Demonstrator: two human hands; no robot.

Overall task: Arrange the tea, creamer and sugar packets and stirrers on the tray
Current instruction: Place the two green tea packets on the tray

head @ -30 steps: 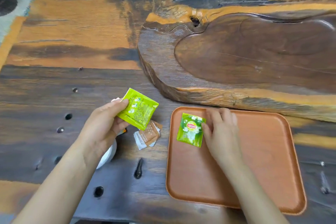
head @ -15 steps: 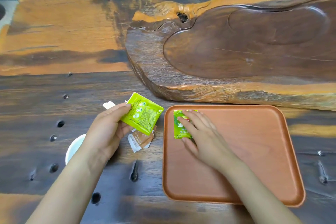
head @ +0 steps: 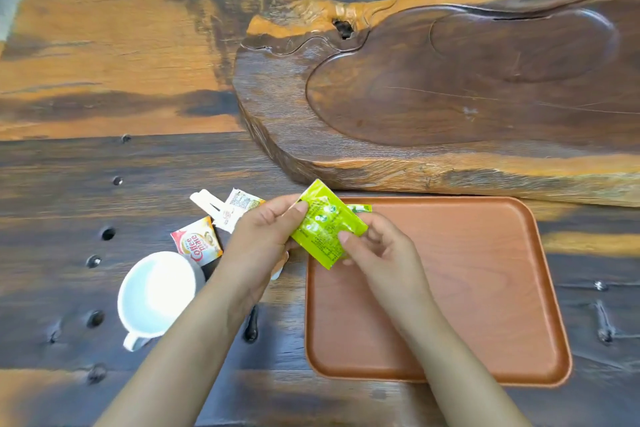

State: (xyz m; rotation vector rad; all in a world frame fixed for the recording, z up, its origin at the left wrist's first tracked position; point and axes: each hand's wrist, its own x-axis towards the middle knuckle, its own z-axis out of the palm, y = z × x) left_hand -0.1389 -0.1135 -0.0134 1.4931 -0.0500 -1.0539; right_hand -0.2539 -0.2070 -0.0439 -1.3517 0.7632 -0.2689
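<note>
A green tea packet (head: 323, 225) hangs over the near-left corner of the brown tray (head: 467, 288). My left hand (head: 263, 239) pinches its left edge and my right hand (head: 377, 246) pinches its lower right edge. Behind it a second green tea packet (head: 360, 208) lies on the tray's far-left corner, mostly hidden. A Coffee mate creamer packet (head: 197, 241) lies on the table to the left. Beyond it lie a pale packet (head: 237, 208) and a white packet (head: 206, 201).
A white mug (head: 156, 295) stands left of my left arm, handle toward me. A thick carved wooden slab (head: 450, 87) rises just behind the tray. The dark wooden table (head: 104, 163) has several holes on its left side.
My left hand carried its tea packet rightward over the tray's corner. My right hand left the packet lying on the tray and took hold of this one. The mug and creamer packet came into view.
</note>
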